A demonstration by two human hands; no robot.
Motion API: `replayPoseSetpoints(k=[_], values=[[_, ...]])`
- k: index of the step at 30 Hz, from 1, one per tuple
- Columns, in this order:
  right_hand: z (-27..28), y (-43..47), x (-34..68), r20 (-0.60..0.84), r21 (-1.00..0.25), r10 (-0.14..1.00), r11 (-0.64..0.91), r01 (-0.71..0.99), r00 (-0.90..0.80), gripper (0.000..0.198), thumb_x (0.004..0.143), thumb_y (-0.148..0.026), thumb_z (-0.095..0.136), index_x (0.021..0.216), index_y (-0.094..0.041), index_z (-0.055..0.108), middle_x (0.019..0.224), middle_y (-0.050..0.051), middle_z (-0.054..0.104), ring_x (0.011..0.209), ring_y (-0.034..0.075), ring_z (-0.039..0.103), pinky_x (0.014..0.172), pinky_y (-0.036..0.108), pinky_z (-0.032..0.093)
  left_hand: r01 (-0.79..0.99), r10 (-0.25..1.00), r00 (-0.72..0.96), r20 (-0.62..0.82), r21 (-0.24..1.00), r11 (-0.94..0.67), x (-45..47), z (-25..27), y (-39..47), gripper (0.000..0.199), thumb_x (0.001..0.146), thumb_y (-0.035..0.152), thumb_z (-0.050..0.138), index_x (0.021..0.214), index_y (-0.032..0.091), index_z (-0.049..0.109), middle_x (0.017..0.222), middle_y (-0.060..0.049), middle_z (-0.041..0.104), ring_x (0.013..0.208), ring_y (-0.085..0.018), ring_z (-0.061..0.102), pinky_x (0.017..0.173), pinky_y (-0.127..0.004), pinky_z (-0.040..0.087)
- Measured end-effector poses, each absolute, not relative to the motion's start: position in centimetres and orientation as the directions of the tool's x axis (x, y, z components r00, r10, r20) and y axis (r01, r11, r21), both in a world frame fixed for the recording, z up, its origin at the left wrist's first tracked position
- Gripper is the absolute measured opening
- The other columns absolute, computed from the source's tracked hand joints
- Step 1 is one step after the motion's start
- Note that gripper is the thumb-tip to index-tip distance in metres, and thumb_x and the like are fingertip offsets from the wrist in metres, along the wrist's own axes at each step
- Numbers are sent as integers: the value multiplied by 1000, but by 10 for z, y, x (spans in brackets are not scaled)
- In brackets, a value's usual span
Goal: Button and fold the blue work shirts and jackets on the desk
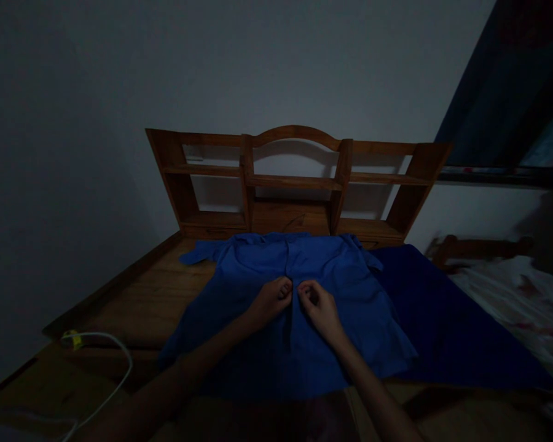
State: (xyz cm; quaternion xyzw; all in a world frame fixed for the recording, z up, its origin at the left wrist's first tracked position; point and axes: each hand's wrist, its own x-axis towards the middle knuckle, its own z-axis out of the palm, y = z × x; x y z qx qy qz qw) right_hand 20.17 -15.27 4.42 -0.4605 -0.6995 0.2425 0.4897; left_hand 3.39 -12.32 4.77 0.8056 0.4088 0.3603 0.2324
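A blue button-up shirt [253, 270] lies spread out on the wooden desk, its collar end toward the shelf and its hem toward me. My left hand [276, 293] is closed at the front placket, about the middle of the shirt. Just right of it, my right hand [317, 302] pinches at the opposite edge of the placket, thumb and forefinger together. A dark gap in the cloth runs down below the hands. Any button between the fingers is too small and dim to make out.
Behind the shirt stands a wooden shelf unit [295, 182] against the wall. A dark blue cloth [424, 307] covers the right of the desk [161, 294]. At the left hangs a white cable [126, 356] with a yellow tag. Rumpled pale bedding [516, 294] lies far right.
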Motion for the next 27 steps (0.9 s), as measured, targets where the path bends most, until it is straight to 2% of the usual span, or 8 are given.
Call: replayPoseSetpoints(k=[5, 10, 19, 23, 27], values=[[34, -147, 205, 350, -849, 926, 378, 368, -143, 21, 87, -37, 45, 92, -19, 55, 66, -1, 58, 56, 12, 56, 56, 23, 43, 457, 800, 437, 411, 665, -591, 36, 34, -125, 11, 81, 14, 45, 89, 18, 52, 82, -1, 55, 75, -13, 52, 71, -23, 42], [28, -143, 205, 321, -856, 929, 367, 363, -183, 19, 86, -34, 48, 94, -18, 53, 66, -1, 59, 57, 12, 58, 57, 22, 43, 465, 798, 442, 411, 655, -595, 32, 28, -124, 14, 87, 18, 39, 93, 18, 51, 86, -3, 55, 79, -14, 52, 75, -25, 40], [29, -144, 203, 380, -806, 911, 412, 425, -161, 16, 84, -32, 51, 92, -18, 55, 76, 0, 59, 64, 11, 57, 61, 21, 42, 499, 790, 449, 418, 616, -610, 31, 21, -118, 22, 90, 24, 34, 73, 17, 46, 72, -1, 51, 69, -14, 49, 66, -24, 35], [30, -145, 202, 407, -781, 900, 432, 451, -159, 16, 83, -31, 52, 92, -18, 55, 78, 0, 60, 66, 11, 57, 62, 21, 42, 464, 804, 486, 343, 679, -570, 25, 20, -114, 27, 89, 28, 35, 66, 16, 43, 62, 2, 43, 60, -12, 43, 58, -23, 30], [30, -146, 201, 420, -777, 893, 445, 444, -160, 17, 83, -32, 52, 93, -18, 56, 79, 1, 59, 67, 11, 56, 63, 21, 42, 314, 802, 528, 281, 812, -492, 20, 21, -109, 29, 87, 34, 39, 66, 16, 45, 62, 3, 42, 61, -11, 41, 58, -22, 30]])
